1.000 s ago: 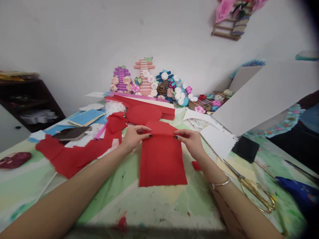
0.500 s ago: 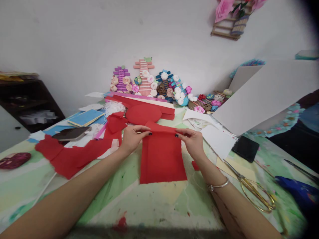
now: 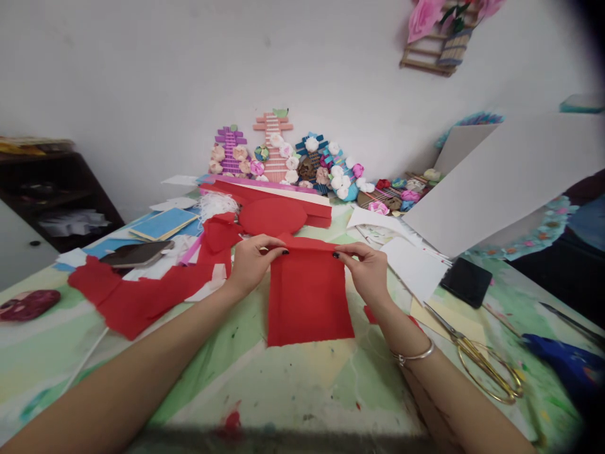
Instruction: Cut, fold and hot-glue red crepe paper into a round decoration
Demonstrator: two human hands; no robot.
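A rectangular piece of red paper (image 3: 312,296) hangs or lies in front of me, its far edge pinched at both corners. My left hand (image 3: 255,261) grips the left corner between thumb and fingers. At the right corner, my right hand (image 3: 366,271) pinches the same sheet, and a silver bracelet (image 3: 416,353) circles that wrist. The far edge looks folded over between my fingertips. Just beyond it lies a red paper oval (image 3: 273,217). Whether the sheet's near part touches the table cannot be made out.
Red scraps (image 3: 137,299), a phone (image 3: 137,253) and blue booklets (image 3: 163,224) lie on the left. To the right are gold-handled scissors (image 3: 477,356), a black square object (image 3: 466,282), a blue glue gun (image 3: 562,356) and white paper (image 3: 418,268). Flower-decorated crafts (image 3: 274,151) stand along the wall.
The far edge of the red paper has folded over a little more between my fingers. Its near edge has shifted slightly away from me. Both hands keep their pinch.
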